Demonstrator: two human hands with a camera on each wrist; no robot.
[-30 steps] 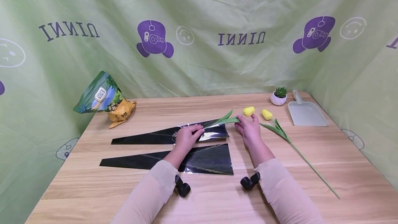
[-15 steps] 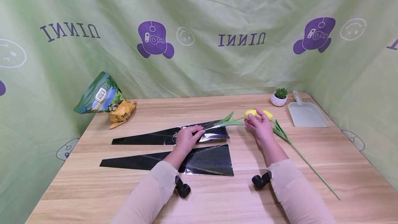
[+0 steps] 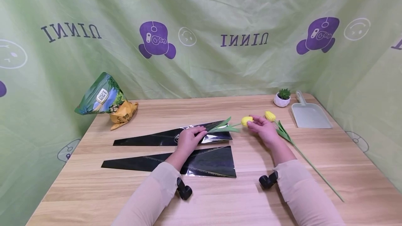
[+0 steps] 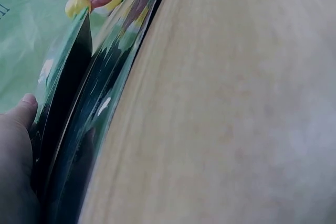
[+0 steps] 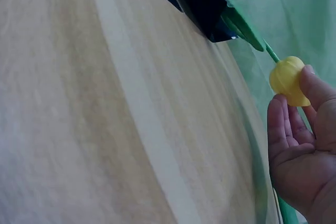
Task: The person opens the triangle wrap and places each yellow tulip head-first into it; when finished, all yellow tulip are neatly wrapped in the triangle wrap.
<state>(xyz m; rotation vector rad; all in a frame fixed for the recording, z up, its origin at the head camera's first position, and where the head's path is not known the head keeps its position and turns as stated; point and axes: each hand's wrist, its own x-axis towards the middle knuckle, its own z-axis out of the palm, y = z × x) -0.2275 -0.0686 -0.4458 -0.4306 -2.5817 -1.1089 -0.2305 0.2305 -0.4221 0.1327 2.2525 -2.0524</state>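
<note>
The right hand [image 3: 265, 130] is pinching the tulip [image 3: 246, 121] by its bloom, thumb and fingers parted only by its width, and is bringing its leaves nearer the left hand [image 3: 188, 138], resting on the farther sleeve [image 3: 150, 139], grip hidden.

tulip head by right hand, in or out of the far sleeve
Out; the tulip head sits beyond the wide end of the far sleeve, pinched by the right hand.

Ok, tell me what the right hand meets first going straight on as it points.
The bloom touching the right hand comes first; past it, probably the leaves, though depth is unclear.
</note>
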